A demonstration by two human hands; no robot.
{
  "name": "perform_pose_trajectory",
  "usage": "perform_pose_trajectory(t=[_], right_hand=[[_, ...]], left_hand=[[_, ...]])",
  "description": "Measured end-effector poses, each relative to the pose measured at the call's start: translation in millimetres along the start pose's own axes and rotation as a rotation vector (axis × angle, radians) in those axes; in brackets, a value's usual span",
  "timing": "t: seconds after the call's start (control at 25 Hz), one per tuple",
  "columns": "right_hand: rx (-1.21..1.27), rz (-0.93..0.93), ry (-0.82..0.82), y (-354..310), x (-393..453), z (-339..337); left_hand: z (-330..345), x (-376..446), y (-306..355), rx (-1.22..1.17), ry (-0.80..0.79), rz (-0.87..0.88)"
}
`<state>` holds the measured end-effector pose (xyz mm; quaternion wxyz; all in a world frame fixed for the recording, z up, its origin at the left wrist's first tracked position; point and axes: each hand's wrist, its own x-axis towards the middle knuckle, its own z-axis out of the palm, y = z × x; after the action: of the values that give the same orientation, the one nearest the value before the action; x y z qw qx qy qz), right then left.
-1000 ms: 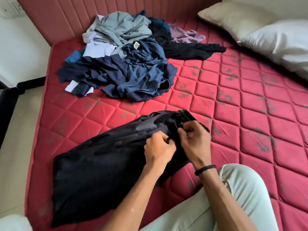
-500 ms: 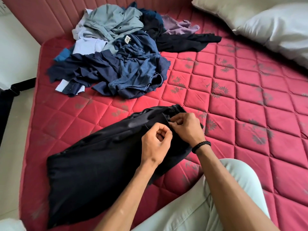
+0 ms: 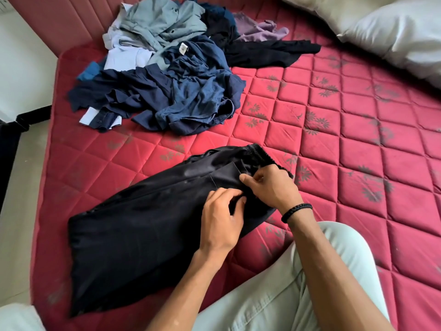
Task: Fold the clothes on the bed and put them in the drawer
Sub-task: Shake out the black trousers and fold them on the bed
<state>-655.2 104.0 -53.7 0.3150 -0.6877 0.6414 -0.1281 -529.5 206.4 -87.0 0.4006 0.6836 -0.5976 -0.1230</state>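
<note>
A pair of black trousers (image 3: 143,225) lies diagonally on the red quilted mattress (image 3: 334,144), its elastic waistband toward the upper right. My left hand (image 3: 219,223) pinches a fold of the black fabric just below the waistband. Close beside it, my right hand (image 3: 272,187), with a black braided band at the wrist, grips the same fabric at the waistband edge. A heap of unfolded clothes (image 3: 181,75) in navy, grey-green, pale blue, purple and black sits at the far left part of the bed. No drawer is in view.
Two pillows (image 3: 393,32) lie at the far right. The padded red headboard (image 3: 59,17) runs along the top left. My knee in pale trousers (image 3: 298,290) rests on the mattress at the bottom. The floor (image 3: 16,199) shows beyond the left edge of the bed.
My hands have stayed together at the waistband, shifting their pinch on the black fabric. The camera has tilted slightly, so the clothes heap sits higher in the frame.
</note>
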Motion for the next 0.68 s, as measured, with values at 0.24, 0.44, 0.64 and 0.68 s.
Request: perform_pose_trajectory(t=[0.24,0.44,0.64,0.68], right_hand=[[0.162,-0.046,-0.001,0.7,3.2,-10.0],[-0.058,-0.003,0.052,6.9,0.1,4.4],[-0.033,-0.035,0.338,6.1,3.2,0.7],[-0.063,-0.013,0.413,8.1,3.6,-3.7]], left_hand=[[-12.5,10.3,12.5,-0.240,-0.031,0.012],[5.0,15.8,-13.2,0.116,-0.018,0.105],[35.9,10.1,-24.1,0.508,-0.234,0.057],[37.3,10.0,-23.2,0.526,-0.238,0.054]])
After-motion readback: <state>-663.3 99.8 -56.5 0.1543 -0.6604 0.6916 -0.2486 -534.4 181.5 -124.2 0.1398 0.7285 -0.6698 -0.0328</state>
